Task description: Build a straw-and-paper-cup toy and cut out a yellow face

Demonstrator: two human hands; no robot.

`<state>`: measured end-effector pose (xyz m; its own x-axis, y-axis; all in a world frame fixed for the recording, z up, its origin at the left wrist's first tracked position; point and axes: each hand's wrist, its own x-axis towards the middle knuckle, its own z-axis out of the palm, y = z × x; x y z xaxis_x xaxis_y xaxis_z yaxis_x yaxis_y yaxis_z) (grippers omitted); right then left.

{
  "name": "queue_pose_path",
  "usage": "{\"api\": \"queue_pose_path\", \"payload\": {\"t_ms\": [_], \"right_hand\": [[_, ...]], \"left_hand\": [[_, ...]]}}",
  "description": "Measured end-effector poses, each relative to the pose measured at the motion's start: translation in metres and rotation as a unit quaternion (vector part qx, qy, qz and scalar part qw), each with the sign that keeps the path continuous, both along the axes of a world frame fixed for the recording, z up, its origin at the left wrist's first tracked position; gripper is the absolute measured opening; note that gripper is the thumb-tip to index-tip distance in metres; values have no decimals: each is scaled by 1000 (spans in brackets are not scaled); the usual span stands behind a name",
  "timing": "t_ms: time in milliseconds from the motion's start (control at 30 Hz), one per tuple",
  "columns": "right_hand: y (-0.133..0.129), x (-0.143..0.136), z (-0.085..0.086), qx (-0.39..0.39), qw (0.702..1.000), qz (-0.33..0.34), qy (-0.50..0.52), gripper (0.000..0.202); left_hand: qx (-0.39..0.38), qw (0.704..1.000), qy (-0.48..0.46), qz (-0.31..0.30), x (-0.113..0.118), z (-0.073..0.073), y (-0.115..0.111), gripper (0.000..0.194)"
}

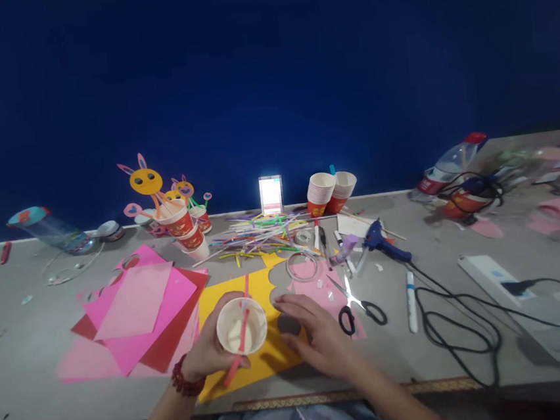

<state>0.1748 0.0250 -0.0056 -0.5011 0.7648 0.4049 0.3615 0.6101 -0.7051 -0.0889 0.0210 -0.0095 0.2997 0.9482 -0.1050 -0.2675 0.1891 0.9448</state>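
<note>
My left hand [208,339] is wrapped round a paper cup [225,317], whose open mouth faces up toward me. A pink-red straw or strip [243,335] runs across the cup's mouth and sticks out past the rim at both ends. Just right of the cup, my right hand [316,332] hovers with its fingers stretched and apart, holding nothing. Under both hands lies a yellow sheet [219,295] with round pieces cut from its right edge. Black-handled scissors [353,303] lie spread to the right of my right hand.
Pink and red sheets [140,299] are piled at left. Behind stand decorated cups [175,220], many thin sticks [262,231] and stacked paper cups [320,193]. At right are a blue glue gun [382,243], a white marker [412,303], a looping black cable [451,345] and a power strip [494,275].
</note>
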Motion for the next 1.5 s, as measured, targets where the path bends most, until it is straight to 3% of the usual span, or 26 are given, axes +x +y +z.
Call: {"api": "queue_pose_path", "payload": {"t_ms": [167, 267, 533, 633, 800, 900, 1067, 1267, 1500], "right_hand": [[-16, -12, 7, -21, 998, -11, 51, 64], [-20, -15, 8, -32, 997, -15, 75, 59], [-7, -11, 12, -86, 973, -20, 212, 34], [2, -16, 13, -144, 951, -9, 272, 28], [12, -20, 15, -209, 916, 43, 340, 27], [18, -16, 17, -192, 916, 65, 345, 23], [28, -6, 25, -162, 930, 115, 309, 22], [38, 5, 32, -150, 939, 158, 266, 21], [42, 12, 37, -144, 947, 166, 235, 18]], "left_hand": [[203, 969, 122, 72, 19, -6, -3, 99], [236, 964, 94, 76, 30, -4, -3, 94], [96, 993, -63, -36, 51, 6, 2, 83], [78, 990, -107, -42, 62, -1, 0, 89], [10, 975, -180, -128, 73, -22, -4, 111], [-25, 965, -218, -145, 76, -31, -7, 114], [-64, 931, -315, -171, 81, -34, -8, 100], [-97, 900, -342, -252, 79, -39, -4, 96], [-119, 878, -388, -255, 79, -48, -4, 93]]}}
